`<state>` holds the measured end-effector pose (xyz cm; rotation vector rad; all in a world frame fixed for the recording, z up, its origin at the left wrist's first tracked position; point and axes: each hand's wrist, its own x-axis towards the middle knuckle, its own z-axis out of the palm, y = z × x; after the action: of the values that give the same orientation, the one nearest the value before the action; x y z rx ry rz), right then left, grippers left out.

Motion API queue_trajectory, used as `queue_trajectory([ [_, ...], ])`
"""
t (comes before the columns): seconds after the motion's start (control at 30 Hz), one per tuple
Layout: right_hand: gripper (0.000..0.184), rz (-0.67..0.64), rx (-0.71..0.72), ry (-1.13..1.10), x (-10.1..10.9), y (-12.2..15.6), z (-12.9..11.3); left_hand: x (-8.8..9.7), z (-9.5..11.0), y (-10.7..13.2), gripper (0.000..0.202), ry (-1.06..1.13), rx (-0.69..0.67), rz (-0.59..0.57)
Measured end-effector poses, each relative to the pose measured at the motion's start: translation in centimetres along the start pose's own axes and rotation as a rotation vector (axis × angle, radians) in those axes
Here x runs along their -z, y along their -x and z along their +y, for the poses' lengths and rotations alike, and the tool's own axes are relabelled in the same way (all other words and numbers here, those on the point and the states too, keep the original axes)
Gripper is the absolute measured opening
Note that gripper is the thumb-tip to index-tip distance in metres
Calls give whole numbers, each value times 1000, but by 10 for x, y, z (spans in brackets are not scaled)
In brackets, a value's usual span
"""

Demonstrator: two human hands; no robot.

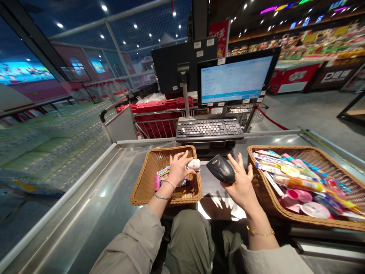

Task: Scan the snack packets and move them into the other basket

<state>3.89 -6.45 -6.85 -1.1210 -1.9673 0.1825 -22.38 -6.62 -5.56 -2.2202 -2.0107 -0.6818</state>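
My left hand (179, 167) pinches a small white item (194, 164) between thumb and fingers, above the right side of the smaller wicker basket (139, 184). What kind of item it is I cannot make out. In that basket lie a few packets and a pink item (157, 182), partly hidden by my hand and wrist. My right hand (239, 180) holds a black barcode scanner (221, 169) with its head pointing left, toward the white item. Several fingers of this hand are spread away from the scanner, and its grip is partly hidden.
A larger wicker basket (273, 211) on the right holds toothbrush packs, an orange tube (298, 182) and pink cups. Behind the hands stand a keyboard (209, 129) and a lit monitor (235, 80). The metal counter (99, 213) has a raised left edge. A shopping trolley (155, 123) stands beyond.
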Motion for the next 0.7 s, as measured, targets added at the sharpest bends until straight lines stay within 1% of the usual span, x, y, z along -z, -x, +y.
queue_trajectory([
  [0.1,22,4,10,7,0,0,0,1,4,1,59,-93,-106,70],
  [0.2,17,3,21,9,0,1,-1,3,8,0,58,-146,-157,115],
  [0.43,12,2,13,14,3,1,-3,8,19,-13,58,-199,-177,211],
  [0.53,16,9,8,30,5,0,-2,9,21,-20,60,-204,-174,221],
  [0.7,18,30,10,78,11,0,-2,8,24,-30,56,-219,-194,224],
])
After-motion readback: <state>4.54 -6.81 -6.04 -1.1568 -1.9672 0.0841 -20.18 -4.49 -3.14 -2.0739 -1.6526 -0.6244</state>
